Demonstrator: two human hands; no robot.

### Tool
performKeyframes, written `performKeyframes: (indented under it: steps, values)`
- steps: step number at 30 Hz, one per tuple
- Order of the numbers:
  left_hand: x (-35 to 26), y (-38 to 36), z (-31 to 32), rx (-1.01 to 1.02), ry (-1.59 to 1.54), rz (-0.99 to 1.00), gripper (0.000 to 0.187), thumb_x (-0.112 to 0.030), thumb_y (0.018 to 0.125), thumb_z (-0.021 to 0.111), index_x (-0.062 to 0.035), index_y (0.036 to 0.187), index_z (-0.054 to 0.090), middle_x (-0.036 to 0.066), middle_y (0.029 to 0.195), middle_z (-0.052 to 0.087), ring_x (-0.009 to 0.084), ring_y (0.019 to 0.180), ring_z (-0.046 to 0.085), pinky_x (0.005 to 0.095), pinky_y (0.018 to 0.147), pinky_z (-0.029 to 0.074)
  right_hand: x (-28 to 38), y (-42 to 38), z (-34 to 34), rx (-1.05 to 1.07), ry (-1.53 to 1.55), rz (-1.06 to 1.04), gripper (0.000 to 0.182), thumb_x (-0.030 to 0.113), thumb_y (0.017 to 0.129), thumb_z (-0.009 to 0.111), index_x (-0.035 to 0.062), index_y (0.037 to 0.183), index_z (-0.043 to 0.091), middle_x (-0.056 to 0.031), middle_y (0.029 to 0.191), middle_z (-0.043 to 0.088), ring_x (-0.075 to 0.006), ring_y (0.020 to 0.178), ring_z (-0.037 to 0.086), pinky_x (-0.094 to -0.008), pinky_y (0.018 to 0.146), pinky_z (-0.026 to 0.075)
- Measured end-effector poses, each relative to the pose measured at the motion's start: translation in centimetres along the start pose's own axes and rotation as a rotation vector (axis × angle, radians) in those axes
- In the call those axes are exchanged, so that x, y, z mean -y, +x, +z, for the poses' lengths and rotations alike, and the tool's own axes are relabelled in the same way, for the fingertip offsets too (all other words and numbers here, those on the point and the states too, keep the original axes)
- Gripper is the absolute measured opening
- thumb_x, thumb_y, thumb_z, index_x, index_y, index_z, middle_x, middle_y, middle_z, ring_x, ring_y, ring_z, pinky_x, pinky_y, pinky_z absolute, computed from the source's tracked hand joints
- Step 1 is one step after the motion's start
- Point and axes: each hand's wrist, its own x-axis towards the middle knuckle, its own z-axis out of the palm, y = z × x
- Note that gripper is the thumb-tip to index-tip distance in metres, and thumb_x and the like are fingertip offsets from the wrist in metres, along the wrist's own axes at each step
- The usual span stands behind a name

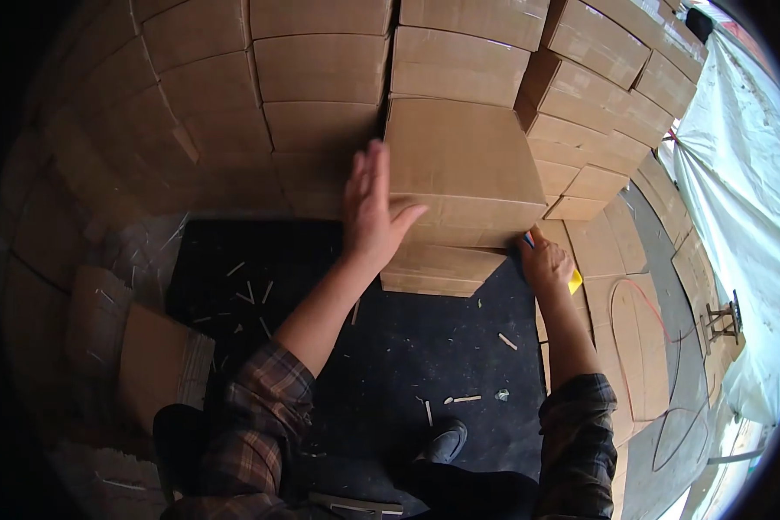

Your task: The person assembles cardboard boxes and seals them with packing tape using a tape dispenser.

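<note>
A closed cardboard box [464, 147] juts out from the stack, resting on a lower box [433, 270]. My left hand [373, 212] is open, fingers stretched and thumb spread, flat along the box's left side near its front corner. At the right front corner, my right hand [546, 263] is closed around a small tool [575, 280]. A yellow end of it sticks out behind the palm, and a blue and white bit shows by the fingertips; my fingers hide the rest, so I cannot tell its kind.
Stacked cardboard boxes [321, 69] form a wall ahead, and more boxes [602, 87] stand at the right. Wooden scraps lie on the black floor mat [407, 347]. Flattened cardboard [620, 347], a red cord [615, 303] and white plastic sheeting [732, 156] are at right.
</note>
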Motion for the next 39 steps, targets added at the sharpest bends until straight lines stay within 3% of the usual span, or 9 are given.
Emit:
performKeyframes:
  steps: [1,4,17,24,28,32,35,37,39]
  values:
    - [-1.1,1.0,-0.3,0.067,0.224,0.203,0.079,-0.027,0.08,0.075,-0.0104,0.146,0.034,0.012,0.152,0.033,0.0271,0.14,0.03,0.0466,0.112,0.027,0.0,-0.2,-0.1,0.003,-0.019,-0.007,0.048,0.049,0.093,0.048,0.0313,0.138,0.043,-0.0118,0.103,0.07,-0.0311,0.096,0.067,-0.0466,0.08,0.052]
    - [-1.8,3.3,1.4,0.568,0.38,0.252,0.085,-0.044,0.075,0.074,-0.0126,0.145,0.038,0.005,0.152,0.033,0.0235,0.142,0.028,0.0455,0.114,0.022,0.4,-0.3,-0.3,0.027,-0.038,-0.026,0.044,0.046,0.093,0.05,0.0295,0.134,0.046,-0.0115,0.102,0.07,-0.0309,0.094,0.068,-0.0466,0.079,0.052]
    - [0.1,5.8,2.0,0.62,0.35,0.299,0.088,-0.028,0.068,0.081,-0.021,0.145,0.039,0.007,0.153,0.033,0.025,0.141,0.029,0.039,0.114,0.025,0.3,-2.3,-2.0,0.004,-0.111,-0.122,0.048,0.045,0.089,0.056,0.0264,0.133,0.047,-0.0107,0.099,0.071,-0.0316,0.093,0.068,-0.0469,0.076,0.051]
    - [-1.2,5.5,2.2,0.67,0.5,0.22,0.095,-0.035,0.069,0.081,-0.026,0.148,0.03,0.007,0.155,0.028,0.0312,0.144,0.019,0.059,0.114,0.015,0.1,-3.5,-1.0,0.036,-0.129,-0.121,0.053,0.045,0.092,0.05,0.0305,0.142,0.04,-0.0122,0.1,0.07,-0.0296,0.095,0.068,-0.0455,0.079,0.052]
    - [-1.8,3.6,0.6,0.469,0.483,0.171,0.101,-0.043,0.067,0.081,-0.0219,0.15,0.026,0.011,0.157,0.021,0.0341,0.146,0.011,0.0651,0.111,0.011,-1.8,-7.6,0.7,0.092,-0.104,-0.07,0.054,0.049,0.09,0.054,0.0253,0.138,0.048,-0.0159,0.102,0.069,-0.0326,0.097,0.066,-0.0455,0.082,0.051]
    - [-0.3,-1.8,-6.3,0.417,0.388,0.272,0.086,-0.037,0.072,0.079,-0.017,0.145,0.037,0.009,0.152,0.031,0.0316,0.145,0.013,0.0679,0.11,0.011,-5.7,-13.3,3.7,0.157,0.278,-0.159,0.041,0.043,0.088,0.059,0.01,0.109,0.069,-0.0228,0.099,0.067,-0.0391,0.096,0.065,-0.0469,0.08,0.051]
    - [5.4,-7.1,-15.1,0.706,0.524,0.156,0.079,-0.035,0.07,0.079,-0.0191,0.14,0.045,0.007,0.151,0.035,0.0295,0.145,0.016,0.0705,0.109,0.008,-6.6,-17.7,5.1,0.428,0.477,-0.213,0.036,0.036,0.091,0.055,0.0033,0.093,0.069,-0.0145,0.074,0.067,-0.0226,0.069,0.066,-0.0377,0.062,0.047]
    - [10.8,-9.7,-22.4,0.934,0.697,-0.141,0.082,-0.045,0.069,0.077,-0.0201,0.14,0.045,0.008,0.15,0.037,0.0334,0.143,0.021,0.0733,0.105,0.011,-4.6,-21.2,3.3,0.523,0.606,-0.163,0.034,0.033,0.092,0.056,0.0013,0.094,0.068,-0.0114,0.073,0.067,-0.0171,0.071,0.065,-0.0353,0.062,0.047]
    - [16.5,-12.6,-30.7,0.96,0.751,-0.492,0.083,-0.047,0.068,0.075,-0.0198,0.141,0.045,0.009,0.146,0.042,0.0344,0.137,0.032,0.0701,0.097,0.031,-3.2,-23.0,2.7,0.577,0.599,-0.166,0.033,0.031,0.091,0.058,0.0002,0.099,0.068,-0.0093,0.076,0.068,-0.0143,0.076,0.065,-0.0322,0.065,0.048]
